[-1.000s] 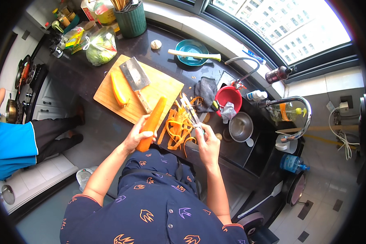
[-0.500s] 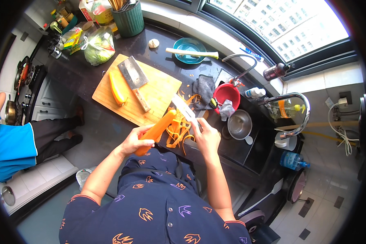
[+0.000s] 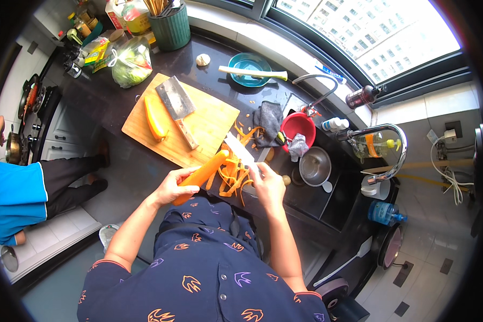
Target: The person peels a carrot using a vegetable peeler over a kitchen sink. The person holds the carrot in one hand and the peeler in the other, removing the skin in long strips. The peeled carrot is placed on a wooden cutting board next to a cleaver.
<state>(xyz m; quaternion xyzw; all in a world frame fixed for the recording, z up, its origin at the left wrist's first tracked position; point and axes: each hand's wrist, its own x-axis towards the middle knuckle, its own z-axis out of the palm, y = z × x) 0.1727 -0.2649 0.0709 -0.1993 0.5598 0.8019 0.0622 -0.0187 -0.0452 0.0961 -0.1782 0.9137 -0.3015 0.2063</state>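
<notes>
My left hand (image 3: 173,187) is wrapped round the lower end of a peeled orange carrot (image 3: 203,176), which tilts up to the right. In my right hand (image 3: 268,188) is a pale, flat-bladed peeler (image 3: 239,150), its blade pointing up and left, apart from the carrot. Orange peelings (image 3: 233,174) lie heaped on the counter's front edge between my hands. On the wooden cutting board (image 3: 212,110) rest a cleaver (image 3: 176,102) with a wooden handle and a second orange carrot (image 3: 155,118).
A teal plate (image 3: 245,60) with a pale green stalk across it and a garlic bulb (image 3: 203,59) sit behind the board. A grey cloth (image 3: 269,123), red basin (image 3: 300,126) and metal bowl (image 3: 315,165) are at right. Beside the stove at left stands another person (image 3: 17,193).
The carrot has turned slightly and lowered in my left hand. My right hand and the peeler have shifted a little down and left. The other person's arm has moved.
</notes>
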